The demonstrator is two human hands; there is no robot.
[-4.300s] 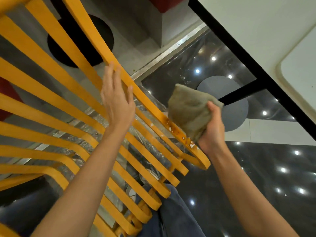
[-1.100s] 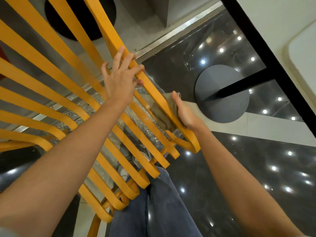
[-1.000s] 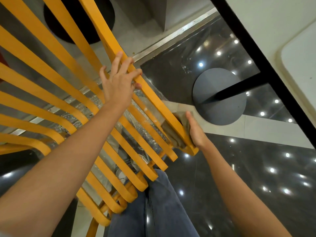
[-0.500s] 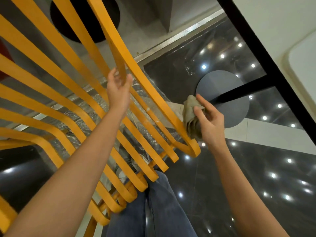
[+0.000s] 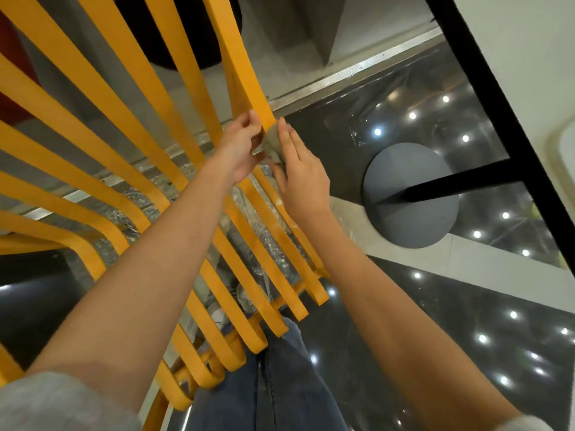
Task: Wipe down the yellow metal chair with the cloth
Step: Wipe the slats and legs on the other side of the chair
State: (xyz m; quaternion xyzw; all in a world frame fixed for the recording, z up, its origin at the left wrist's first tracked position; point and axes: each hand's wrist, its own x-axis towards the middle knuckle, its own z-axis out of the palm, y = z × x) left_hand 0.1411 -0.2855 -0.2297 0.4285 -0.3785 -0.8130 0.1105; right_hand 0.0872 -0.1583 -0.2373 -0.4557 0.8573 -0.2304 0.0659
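The yellow metal chair (image 5: 130,141) fills the left of the head view, its long slats running from top left down to my legs. A small grey-green cloth (image 5: 271,145) is bunched against the outermost slat, just below where that slat bends. My right hand (image 5: 300,172) holds the cloth there, fingers stretched along the slat's right side, thumb hidden behind the cloth. My left hand (image 5: 239,147) grips the same slat from the left with curled fingers, its fingertips touching the cloth. Most of the cloth is hidden between the two hands.
A round grey table base (image 5: 410,194) with a black post stands on the glossy dark floor to the right. The black-edged white tabletop (image 5: 510,51) crosses the upper right. My jeans-clad legs (image 5: 273,384) are below the chair's front edge.
My right hand has slid the cloth up the outermost slat, from its lower curved end to near the bend. My left hand has shifted from an inner slat to the outermost one, meeting the cloth.
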